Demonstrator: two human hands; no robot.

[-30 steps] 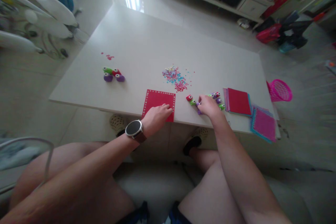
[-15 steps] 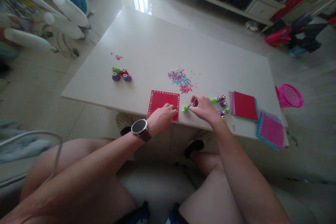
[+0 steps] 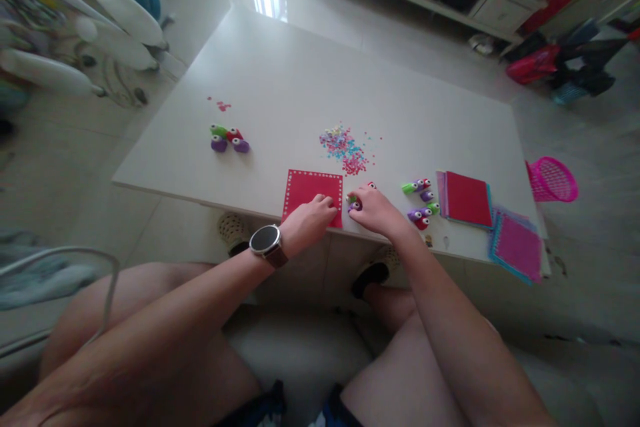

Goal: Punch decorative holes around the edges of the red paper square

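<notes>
A red paper sheet with small cut-out shapes along its border lies at the near table edge. My left hand, with a watch on the wrist, rests on it with curled fingers, holding it down. Just right of the sheet, my right hand has its fingers closed round a small purple craft punch. A green craft punch is close against those fingers. Past the knuckles a red craft punch peeks out, mostly hidden by the hand.
Confetti is heaped beyond the sheet. Several craft punches stand on the right; another cluster is on the left. A red paper stack and pink-and-blue punched sheets lie far right, near a pink basket.
My right hand has shifted slightly left and down over the green and purple punches. A red punch now shows beyond it. The left hand stays on the sheet.
</notes>
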